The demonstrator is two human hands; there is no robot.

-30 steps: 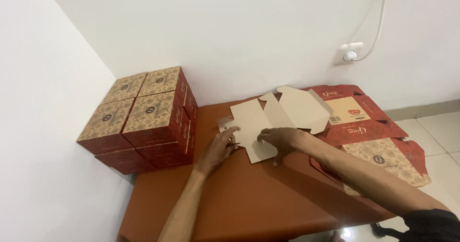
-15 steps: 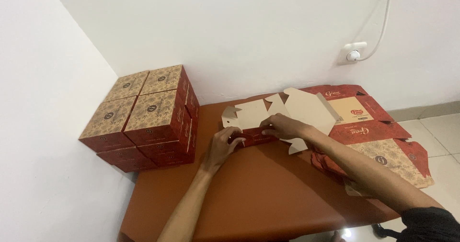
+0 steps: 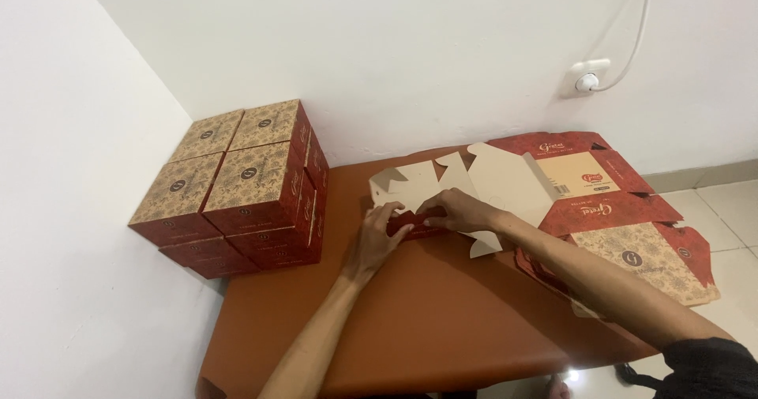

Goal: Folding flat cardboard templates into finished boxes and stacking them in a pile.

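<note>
Head view shows both hands on a flat box blank (image 3: 474, 190) lying mid-surface (image 3: 426, 320); the left hand (image 3: 377, 237) pinches a red side panel, the right hand (image 3: 454, 209) presses the fold beside it; creasing well likely means keeping the base flat and folding along the scored line; finished boxes (image 3: 237, 186) stack at left, spare blanks (image 3: 624, 217) at right.

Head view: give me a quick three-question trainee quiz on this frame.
1. True or false: both hands touch the flat box blank.
2. Where do the assembled boxes stand: A) by the left wall, B) on the floor tiles, C) on the flat stack?
3. What colour is the table?

Key: 1 true: left hand and right hand press its folded edge. 2 A. 3 Brown; the flat blanks lie at its right end.
</note>
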